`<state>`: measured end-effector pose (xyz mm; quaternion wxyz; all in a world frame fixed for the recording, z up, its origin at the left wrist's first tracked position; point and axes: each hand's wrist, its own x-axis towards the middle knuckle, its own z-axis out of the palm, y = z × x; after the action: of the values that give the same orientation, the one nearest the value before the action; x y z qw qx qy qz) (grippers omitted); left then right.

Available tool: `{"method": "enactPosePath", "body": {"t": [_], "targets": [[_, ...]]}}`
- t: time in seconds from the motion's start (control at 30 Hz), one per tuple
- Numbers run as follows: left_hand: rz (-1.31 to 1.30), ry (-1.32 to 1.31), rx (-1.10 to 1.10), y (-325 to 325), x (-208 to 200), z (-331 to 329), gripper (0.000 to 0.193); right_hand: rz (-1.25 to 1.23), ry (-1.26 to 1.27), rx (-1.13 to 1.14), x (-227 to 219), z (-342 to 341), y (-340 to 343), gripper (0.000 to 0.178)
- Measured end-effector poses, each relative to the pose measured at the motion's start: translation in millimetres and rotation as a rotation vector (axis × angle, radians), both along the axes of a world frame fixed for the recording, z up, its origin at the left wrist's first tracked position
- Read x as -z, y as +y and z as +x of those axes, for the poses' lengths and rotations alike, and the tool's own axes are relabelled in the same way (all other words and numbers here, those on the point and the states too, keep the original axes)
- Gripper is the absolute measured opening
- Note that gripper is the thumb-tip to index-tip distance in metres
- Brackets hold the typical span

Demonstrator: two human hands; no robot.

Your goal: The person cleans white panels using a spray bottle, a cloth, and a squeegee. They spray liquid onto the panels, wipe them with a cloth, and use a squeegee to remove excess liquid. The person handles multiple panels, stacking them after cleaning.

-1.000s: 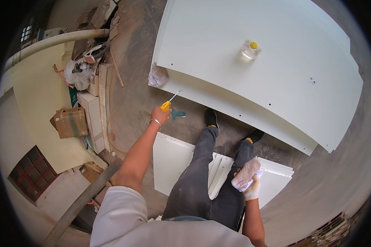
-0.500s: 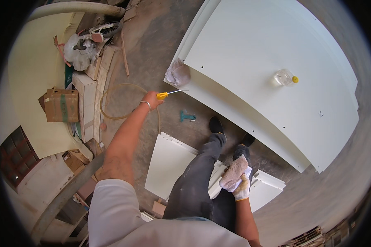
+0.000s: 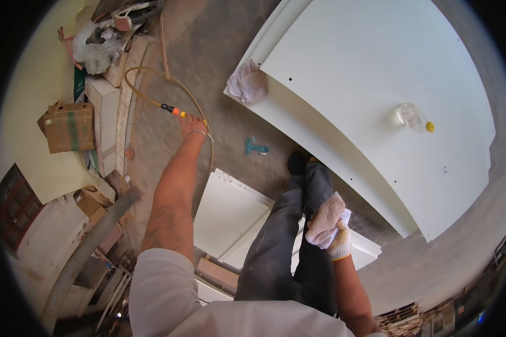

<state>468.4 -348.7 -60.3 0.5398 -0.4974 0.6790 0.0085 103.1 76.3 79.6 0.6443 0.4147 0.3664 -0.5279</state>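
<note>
While the left hand (image 3: 194, 124) closes on a yellow-tipped hose nozzle (image 3: 173, 109) over bare concrete floor (image 3: 230, 50), off the white panel's (image 3: 371, 78) near corner, the gloved right hand (image 3: 339, 242) grips a rag (image 3: 325, 219) beside the panel's lower edge.
</note>
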Motion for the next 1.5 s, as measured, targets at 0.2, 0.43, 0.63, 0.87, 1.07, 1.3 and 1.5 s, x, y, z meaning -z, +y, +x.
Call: {"method": "enactPosePath", "body": {"t": [0.2, 0.43, 0.63, 0.87, 1.07, 1.3, 1.5], "targets": [[0.112, 0.608, -0.267, 26.1, 39.8, -94.2, 0.06, 0.018, -0.024, 0.025, 3.6, -24.0, -20.4, 0.076], [0.089, 0.83, 0.189, 52.6, 68.4, -249.5, 0.089, -0.069, -0.017, 0.136, 19.9, -51.6, -46.6, 0.074], [0.336, 0.448, 0.141, 81.3, 62.8, -289.2, 0.1, -0.04, 0.054, 0.384, 47.4, -74.0, -45.3, 0.073], [0.429, 0.252, 0.245, 79.2, 55.6, -296.4, 0.099, 0.06, 0.066, 0.605, 78.6, -62.1, -27.4, 0.056], [0.687, 0.062, 0.369, 49.3, 34.6, -302.5, 0.092, 0.176, 0.032, 0.618, 133.5, -79.7, -51.7, 0.048], [0.364, 0.349, 0.168, 3.6, 46.7, -298.7, 0.084, 0.082, 0.12, 0.575, 216.9, -121.5, -153.9, 0.044], [0.078, 0.626, 0.212, -138.2, 78.9, -340.0, 0.078, 0.052, 0.216, 0.635, 258.3, -146.5, -256.4, 0.04]]}}
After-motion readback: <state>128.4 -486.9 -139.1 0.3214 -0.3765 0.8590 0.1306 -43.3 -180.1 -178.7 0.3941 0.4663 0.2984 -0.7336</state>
